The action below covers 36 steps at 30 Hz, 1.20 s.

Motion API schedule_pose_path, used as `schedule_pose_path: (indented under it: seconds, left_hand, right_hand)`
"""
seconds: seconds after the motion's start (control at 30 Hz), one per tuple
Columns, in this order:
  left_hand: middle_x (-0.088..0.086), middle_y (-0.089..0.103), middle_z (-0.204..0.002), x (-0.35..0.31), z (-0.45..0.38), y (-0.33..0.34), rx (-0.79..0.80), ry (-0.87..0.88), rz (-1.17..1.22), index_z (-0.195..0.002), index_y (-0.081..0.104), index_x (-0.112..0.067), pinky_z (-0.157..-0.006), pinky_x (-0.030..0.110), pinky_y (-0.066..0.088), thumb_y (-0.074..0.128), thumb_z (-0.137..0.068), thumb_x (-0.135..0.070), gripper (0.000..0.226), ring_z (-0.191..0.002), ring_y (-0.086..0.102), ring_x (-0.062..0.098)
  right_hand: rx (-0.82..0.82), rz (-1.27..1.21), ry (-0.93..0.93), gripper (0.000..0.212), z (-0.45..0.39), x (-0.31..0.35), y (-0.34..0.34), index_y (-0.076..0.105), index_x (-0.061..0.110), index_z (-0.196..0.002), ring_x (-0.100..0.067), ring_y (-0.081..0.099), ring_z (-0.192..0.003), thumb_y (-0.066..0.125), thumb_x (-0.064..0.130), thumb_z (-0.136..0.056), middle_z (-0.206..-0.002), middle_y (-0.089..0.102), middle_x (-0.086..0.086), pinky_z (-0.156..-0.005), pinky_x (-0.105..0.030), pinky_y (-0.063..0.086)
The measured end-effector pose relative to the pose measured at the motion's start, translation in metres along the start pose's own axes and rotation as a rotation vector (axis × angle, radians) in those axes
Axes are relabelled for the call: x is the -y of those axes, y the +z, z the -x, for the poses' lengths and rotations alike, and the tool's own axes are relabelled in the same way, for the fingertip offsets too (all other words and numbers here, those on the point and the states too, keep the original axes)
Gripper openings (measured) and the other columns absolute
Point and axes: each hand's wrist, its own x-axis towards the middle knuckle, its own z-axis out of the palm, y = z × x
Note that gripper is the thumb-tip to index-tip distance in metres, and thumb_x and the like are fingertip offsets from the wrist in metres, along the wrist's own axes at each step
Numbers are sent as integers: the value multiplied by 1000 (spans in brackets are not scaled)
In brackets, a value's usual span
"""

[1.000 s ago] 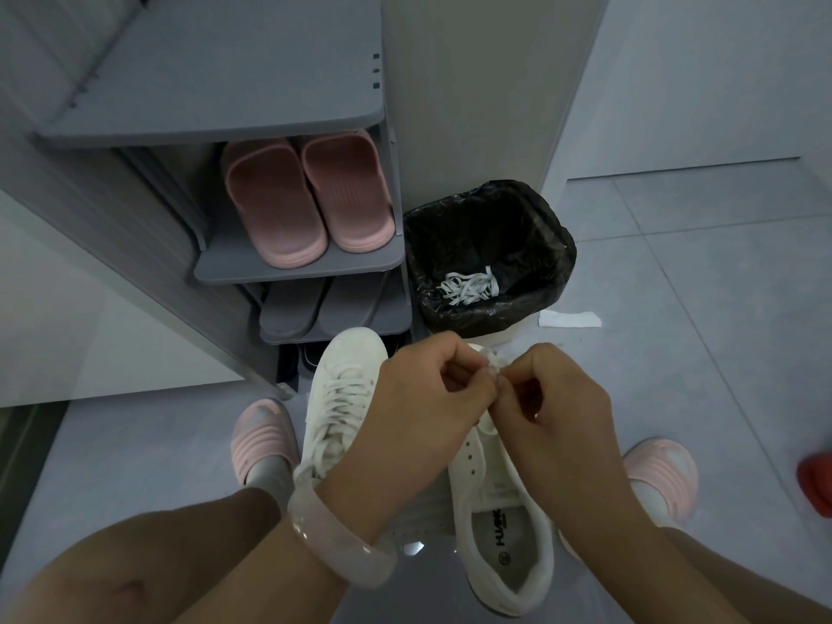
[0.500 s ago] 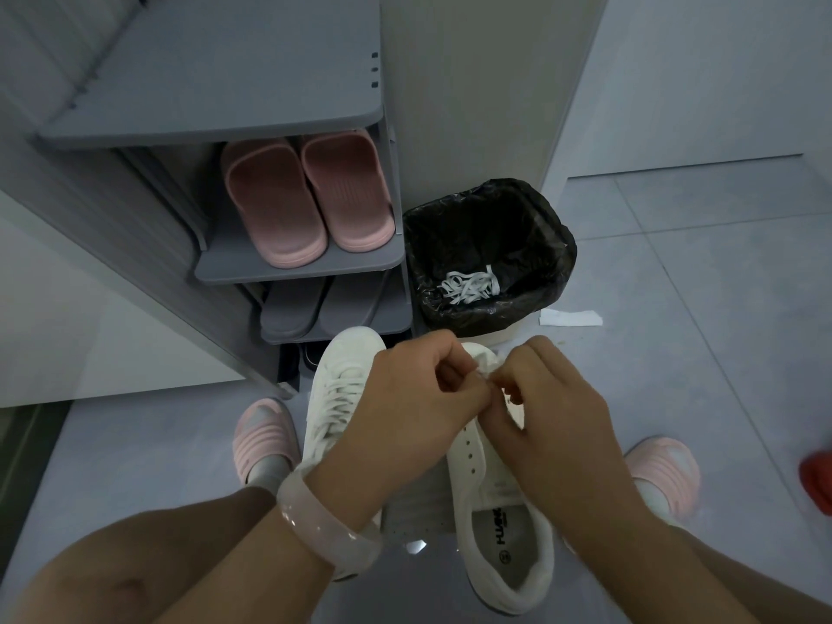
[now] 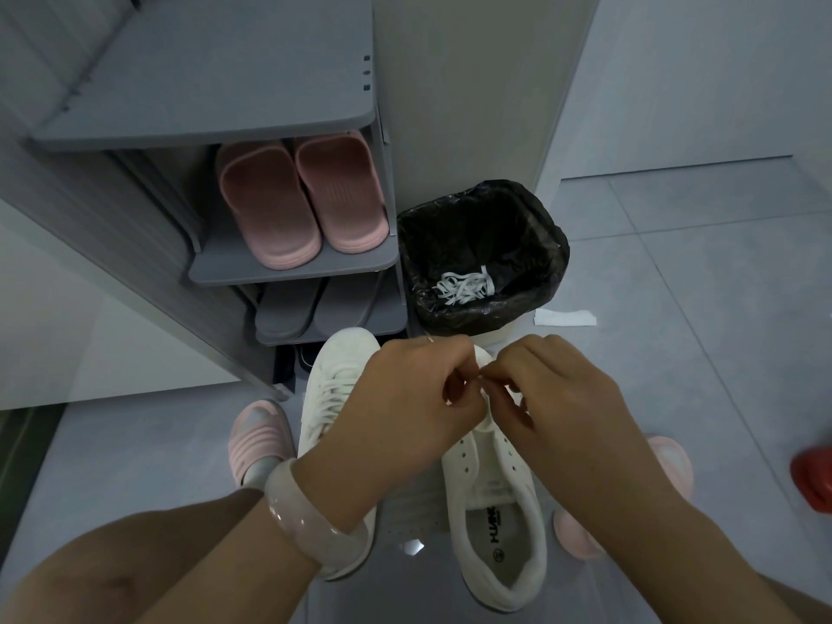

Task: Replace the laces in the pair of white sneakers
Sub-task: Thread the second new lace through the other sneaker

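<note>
Sneakers sit side by side on the floor between your feet: the left sneaker [image 3: 335,398] is already laced, the right sneaker [image 3: 493,502] shows bare eyelets along most of its length. Over the last second your hands have drawn closer together above its toe end, so you seem to be working the new lace [image 3: 484,391] through the lowest eyelets. Your left hand [image 3: 416,398] and right hand [image 3: 553,398] each have a grip pinched tight on that lace, fingertips almost touching. Behind the shoes, the black-lined bin [image 3: 531,227] holds a tangle of old white laces [image 3: 466,286], so that removal looks done.
</note>
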Motion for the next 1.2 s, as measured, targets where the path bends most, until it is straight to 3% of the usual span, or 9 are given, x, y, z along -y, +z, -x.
schedule_pose_path:
  seconds: [0.17,0.27,0.37,0.57,0.8,0.97,1.2]
  left_hand:
    - [-21,34,-50,2,0,-2,71,48,12,-61,41,-26,-55,6,33,47,-69,-31,11,-53,42,-5]
    - [-14,46,-54,5,1,0,61,-27,19,-67,55,-19,-57,10,37,52,-74,-30,14,-63,49,1]
    - [-8,58,-65,0,5,4,-38,-70,31,-77,61,-17,-62,20,42,52,-81,-31,17,-69,54,8]
    - [-6,64,-74,-9,12,12,-79,-15,39,-82,61,-15,-60,31,49,45,-84,-30,22,-69,60,7]
    - [-1,64,-70,-10,12,15,-188,45,-85,-81,63,-12,-54,30,46,48,-86,-23,20,-60,62,15]
    - [3,64,-66,-6,12,16,-171,103,-141,-78,65,-8,-47,31,50,48,-85,-19,21,-56,61,20]
    - [1,59,-59,-4,12,15,-157,124,-219,-70,62,-8,-42,28,46,48,-81,-18,20,-50,56,18]
  right_hand:
    - [57,12,42,21,2,6,3,57,10,-66,-13,44,-53,43,21,-77,-60,51,2,-56,-22,31]
    - [189,-222,329,16,-3,7,-3,59,18,-71,-7,45,-51,51,24,-83,-60,47,15,-56,-8,38]
    - [206,-501,650,15,-4,8,-3,59,21,-69,2,56,-65,59,18,-84,-61,59,11,-58,-6,41]
    - [125,-817,952,18,-5,11,-6,63,12,-68,2,44,-38,58,9,-85,-40,52,11,-39,-7,34]
    - [111,-738,894,18,-5,15,-10,62,18,-66,3,48,-42,60,14,-84,-44,55,16,-41,-6,34]
    - [85,-723,906,19,-4,16,-9,62,19,-65,1,48,-42,61,12,-82,-46,57,12,-40,-7,35]
    - [116,-507,702,20,-5,22,-12,56,24,-65,9,54,-64,62,16,-82,-58,58,12,-57,-3,40]
